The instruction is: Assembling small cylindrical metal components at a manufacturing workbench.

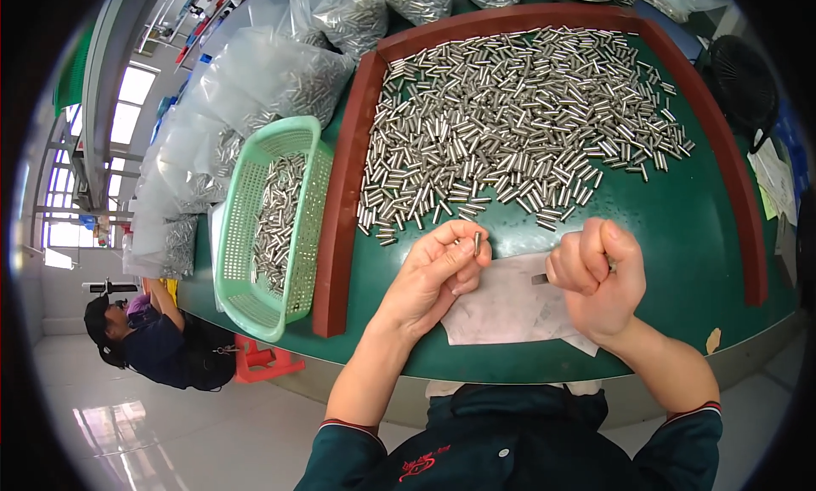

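My left hand (429, 278) pinches a short metal pin (478, 243) between thumb and forefinger, holding it upright just in front of the pile. To its right, my right hand (595, 278) is closed in a fist around a dark metal piece (540, 279). Its flat end pokes out on the left side of the fist; the rest is mostly covered, so its kind does not show. Below both hands a pale, stained cloth (501, 314) lies on the green table (680, 236). Beyond them spreads a large heap of loose metal pins (518, 117).
A dark red raised border (340, 244) encloses the pins on three sides. Left of it stands a green plastic basket (297, 270) holding pins. Clear bags (297, 74) of pins line the far left. A black fan (741, 83) stands at right. Another person (161, 338) sits far left.
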`<state>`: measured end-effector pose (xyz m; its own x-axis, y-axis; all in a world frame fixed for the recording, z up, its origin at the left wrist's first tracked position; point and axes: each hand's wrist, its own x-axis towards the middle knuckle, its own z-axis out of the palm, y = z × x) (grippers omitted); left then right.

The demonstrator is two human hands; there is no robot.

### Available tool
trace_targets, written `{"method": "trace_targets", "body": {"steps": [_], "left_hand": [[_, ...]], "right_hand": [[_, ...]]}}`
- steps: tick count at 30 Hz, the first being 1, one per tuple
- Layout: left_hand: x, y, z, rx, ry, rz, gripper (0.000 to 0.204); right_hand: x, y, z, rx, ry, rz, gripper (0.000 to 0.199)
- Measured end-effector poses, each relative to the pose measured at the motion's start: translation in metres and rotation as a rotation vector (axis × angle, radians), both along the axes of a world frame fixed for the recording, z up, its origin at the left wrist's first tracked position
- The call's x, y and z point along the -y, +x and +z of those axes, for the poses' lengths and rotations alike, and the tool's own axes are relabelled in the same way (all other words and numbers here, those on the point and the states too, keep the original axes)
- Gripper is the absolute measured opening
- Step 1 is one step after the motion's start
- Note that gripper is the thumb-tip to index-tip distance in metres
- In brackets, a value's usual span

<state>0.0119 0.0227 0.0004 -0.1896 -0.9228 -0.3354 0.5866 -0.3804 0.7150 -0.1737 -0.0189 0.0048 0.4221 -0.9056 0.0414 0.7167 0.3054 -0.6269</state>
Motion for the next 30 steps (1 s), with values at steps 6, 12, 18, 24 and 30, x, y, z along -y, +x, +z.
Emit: {"method": "trace_targets", "body": {"steps": [6, 12, 18, 24, 30], "left_hand": [[0.004, 0.003, 0.005, -0.002, 0.042, -0.019, 0.019], [0.006, -0.001, 0.008, 0.06, 0.022, 0.121, 0.021], [0.009, 0.006, 0.007, 1.028, -0.219, 0.299, 0.006], [0.012, -0.002, -0.001, 1.745, -0.555, 0.226, 0.014], [0.013, -0.003, -0.002, 1.763, -0.513, 0.132, 0.009]], "right_hand": [[0.002, 0.002, 0.002, -0.083, -0.008, -0.001, 0.039], [0.002, 0.003, 0.0, -0.085, -0.001, 0.011, 0.039], [0.0, 0.002, -0.002, -0.091, -0.024, 0.024, 0.039], [-0.001, 0.001, -0.001, -0.084, -0.037, 0.023, 0.039], [0.0, -0.001, 0.001, -0.044, -0.021, 0.005, 0.038]]}}
